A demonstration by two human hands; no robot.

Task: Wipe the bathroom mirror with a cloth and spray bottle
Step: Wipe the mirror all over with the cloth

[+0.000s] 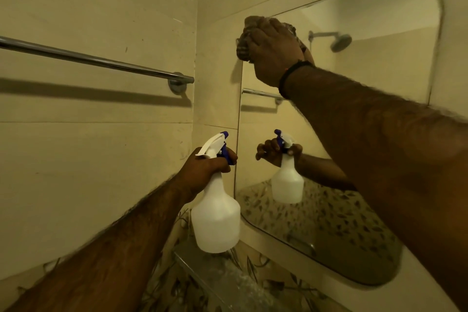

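- Mirror (367,121): rounded corners, mounted on the tiled wall; reflects a shower head and the bottle.
- Cloth (244,43): dark, bunched, pressed to the mirror's upper left corner.
- Right hand (272,53): fingers curled round the cloth; dark band at the wrist.
- Spray bottle (216,210): white, blue trigger, upright, just left of the mirror.
- Left hand (207,167): grips the bottle's neck.
- Towel rail (96,59): chrome, on the left wall.

Hidden, cropped and blurred bits

The cloth (244,39) is mostly buried under the right hand (272,52), so its pattern is hard to make out. The mirror (367,63) has its right side covered by the forearm. The towel rail (96,59) runs off the left edge. The glass shelf (217,271) below is smeared, its contents unreadable.
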